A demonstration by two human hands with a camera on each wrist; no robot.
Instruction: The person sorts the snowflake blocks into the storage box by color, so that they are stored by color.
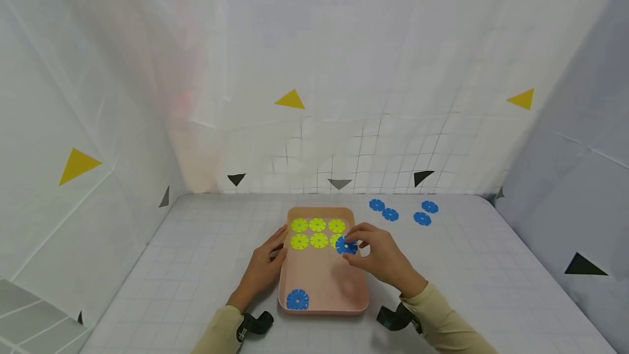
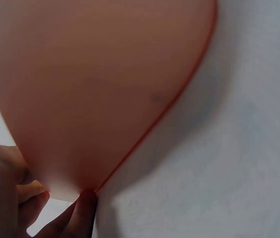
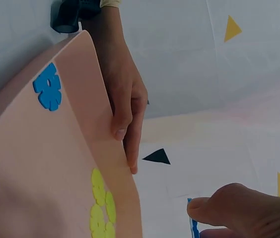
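Observation:
A pink tray lies on the table, with several yellow-green slotted discs in two rows across its far half. One blue slotted disc lies in its near left corner. My right hand pinches another blue slotted disc between thumb and fingers, above the tray's right side. That held disc partly covers a yellow-green one and shows edge-on in the right wrist view. With extended fingers, my left hand touches the outside of the tray's left wall; the left wrist view shows its fingertips against the tray.
Several more blue slotted discs lie on the white table beyond the tray to the right, in two pairs. Pale sheets with yellow and dark triangles stand behind and at both sides. Each wrist wears a black camera mount.

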